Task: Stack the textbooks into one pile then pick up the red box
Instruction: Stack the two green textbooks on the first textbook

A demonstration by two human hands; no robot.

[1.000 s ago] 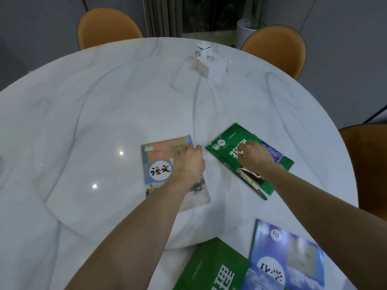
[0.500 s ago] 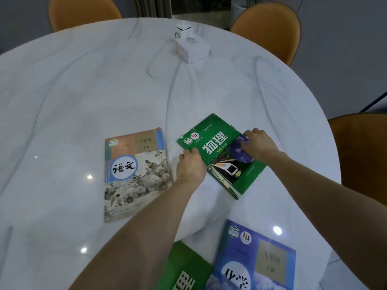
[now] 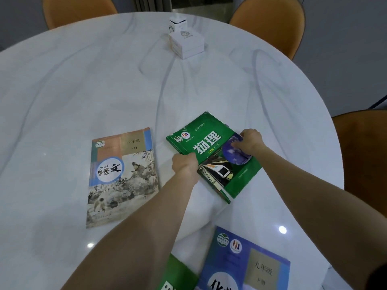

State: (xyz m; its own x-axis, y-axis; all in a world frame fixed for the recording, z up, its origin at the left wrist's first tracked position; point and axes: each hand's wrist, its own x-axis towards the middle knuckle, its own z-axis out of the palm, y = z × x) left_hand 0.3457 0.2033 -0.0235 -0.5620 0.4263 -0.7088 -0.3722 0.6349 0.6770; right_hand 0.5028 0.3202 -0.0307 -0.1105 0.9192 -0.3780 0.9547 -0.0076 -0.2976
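Observation:
A green physics textbook lies tilted on the white round table. My left hand grips its near left edge and my right hand grips its right edge over the globe picture. To the left, a language textbook with a painted cover lies flat, apart from my hands. Near the front edge lie a blue chemistry textbook and, partly under it, another green textbook. No red box is in view.
Two small white boxes stand at the far middle of the table. Orange chairs ring the table at the back left, back right and right side.
My left hand left the language textbook and moved right to the green physics textbook's edge. My right hand shifted to that book's right edge. The camera view tilted closer.

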